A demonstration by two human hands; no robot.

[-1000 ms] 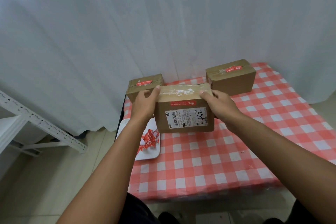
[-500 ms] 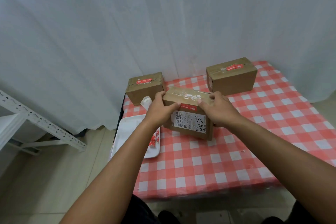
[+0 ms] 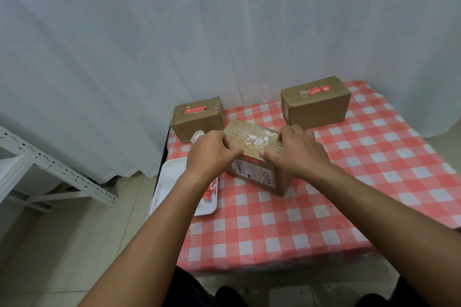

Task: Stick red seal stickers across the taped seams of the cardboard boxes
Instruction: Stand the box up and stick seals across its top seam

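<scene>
A cardboard box (image 3: 254, 143) with a white shipping label and a taped top seam stands on the checked tablecloth (image 3: 324, 194), turned at an angle. My left hand (image 3: 212, 152) grips its left end, and my right hand (image 3: 299, 152) grips its right end with the thumb across the top front edge. A red sticker strip shows on its front face under my thumbs. On a white tray (image 3: 174, 182) to the left lie loose red seal stickers (image 3: 209, 190), partly hidden by my left forearm.
Two more boxes stand at the back, one at the left (image 3: 198, 119) and one at the right (image 3: 315, 102), each with a red sticker over its top seam. A small white bottle (image 3: 197, 136) sits behind my left hand. A white curtain hangs behind; a metal rack (image 3: 50, 169) stands left.
The box held up in the air has come down onto the tablecloth and turned at an angle. Both hands stayed on its ends.
</scene>
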